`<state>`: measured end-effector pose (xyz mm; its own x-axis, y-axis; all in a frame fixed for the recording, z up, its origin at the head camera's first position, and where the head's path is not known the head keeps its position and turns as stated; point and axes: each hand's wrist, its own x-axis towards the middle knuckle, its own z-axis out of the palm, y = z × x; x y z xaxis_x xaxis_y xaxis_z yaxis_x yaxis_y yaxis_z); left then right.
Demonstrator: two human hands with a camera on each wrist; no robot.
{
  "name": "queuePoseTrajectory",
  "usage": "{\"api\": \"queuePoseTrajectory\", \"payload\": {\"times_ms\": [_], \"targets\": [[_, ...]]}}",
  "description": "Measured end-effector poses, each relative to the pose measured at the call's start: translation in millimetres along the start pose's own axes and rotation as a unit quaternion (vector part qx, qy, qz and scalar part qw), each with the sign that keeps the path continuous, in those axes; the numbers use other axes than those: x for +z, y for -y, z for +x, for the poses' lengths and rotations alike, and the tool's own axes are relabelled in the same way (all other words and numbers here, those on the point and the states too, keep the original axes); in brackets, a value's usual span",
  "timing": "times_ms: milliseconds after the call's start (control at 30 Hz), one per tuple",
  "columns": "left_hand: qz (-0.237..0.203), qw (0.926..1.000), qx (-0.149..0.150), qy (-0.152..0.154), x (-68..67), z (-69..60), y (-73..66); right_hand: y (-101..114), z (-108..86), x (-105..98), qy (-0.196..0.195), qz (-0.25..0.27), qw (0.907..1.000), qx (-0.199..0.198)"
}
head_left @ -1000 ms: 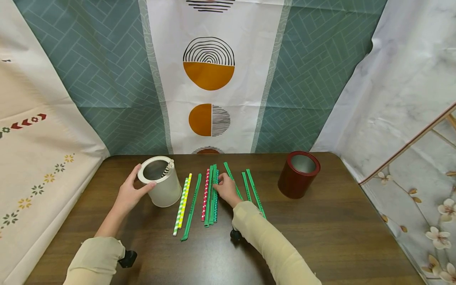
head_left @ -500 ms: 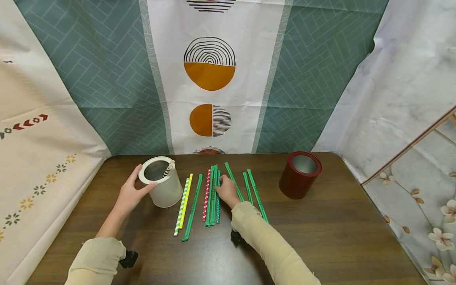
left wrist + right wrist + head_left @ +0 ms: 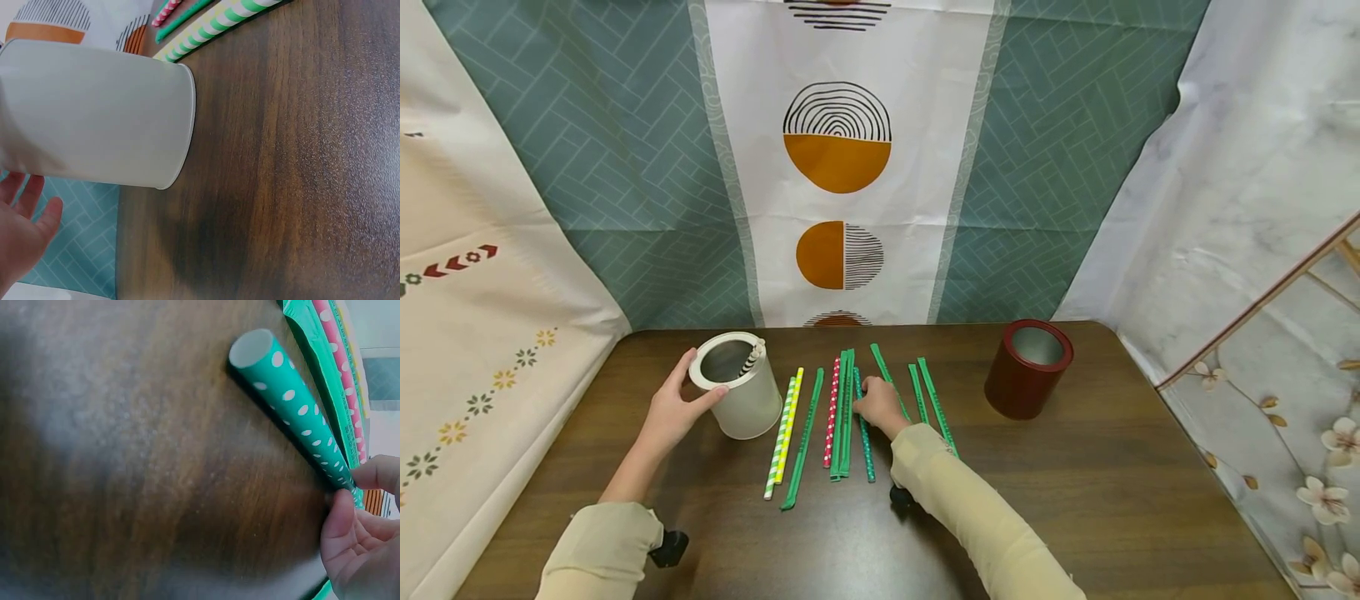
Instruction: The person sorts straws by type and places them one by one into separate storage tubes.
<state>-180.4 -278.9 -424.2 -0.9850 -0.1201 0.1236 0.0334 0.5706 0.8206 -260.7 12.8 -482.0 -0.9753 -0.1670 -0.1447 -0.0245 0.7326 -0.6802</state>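
In the head view my left hand (image 3: 673, 410) holds the white can (image 3: 750, 408) at its left side, thumb on the front of the rim. The left wrist view shows fingertips against the can's wall (image 3: 94, 115). A black-and-white striped straw (image 3: 749, 362) leans inside the can. My right hand (image 3: 881, 406) pinches a green straw with white dots (image 3: 306, 419) between thumb and finger. That straw lies angled along the table, its near end toward me. Just left of it are green-wrapped straws (image 3: 846, 433) and a red dotted straw (image 3: 830, 421).
A dark red can (image 3: 1026, 379) stands upright at the right. Several green-wrapped straws (image 3: 936, 404) lie right of my right hand. Green-striped (image 3: 779, 442), yellow (image 3: 790, 425) and wrapped green (image 3: 803, 442) straws lie beside the white can. A patterned cloth (image 3: 835, 250) hangs behind the table.
The dotted green straw has separated from the wrapped straws, its near end swinging right, with my right hand on it. My left hand stays on the white can.
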Motion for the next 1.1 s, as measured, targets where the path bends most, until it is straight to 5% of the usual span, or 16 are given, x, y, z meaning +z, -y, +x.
{"api": "queuePoseTrajectory", "payload": {"times_ms": [333, 833, 1100], "targets": [[0.005, 0.9999, -0.008, 0.007, -0.9, -1.3, -0.1, -5.6, -4.8, -11.1, 0.060, 0.072, 0.9955, 0.016], [0.009, 0.9999, -0.002, 0.006, -1.1, -0.6, -2.4, 1.3, -13.3, -43.2, 0.177, 0.192, 0.9652, 0.008], [0.004, 1.0000, 0.001, 0.007, -0.8, -0.5, -1.6, 17.8, -21.7, -59.4, 0.188, 0.241, 0.9515, -0.034]]}}
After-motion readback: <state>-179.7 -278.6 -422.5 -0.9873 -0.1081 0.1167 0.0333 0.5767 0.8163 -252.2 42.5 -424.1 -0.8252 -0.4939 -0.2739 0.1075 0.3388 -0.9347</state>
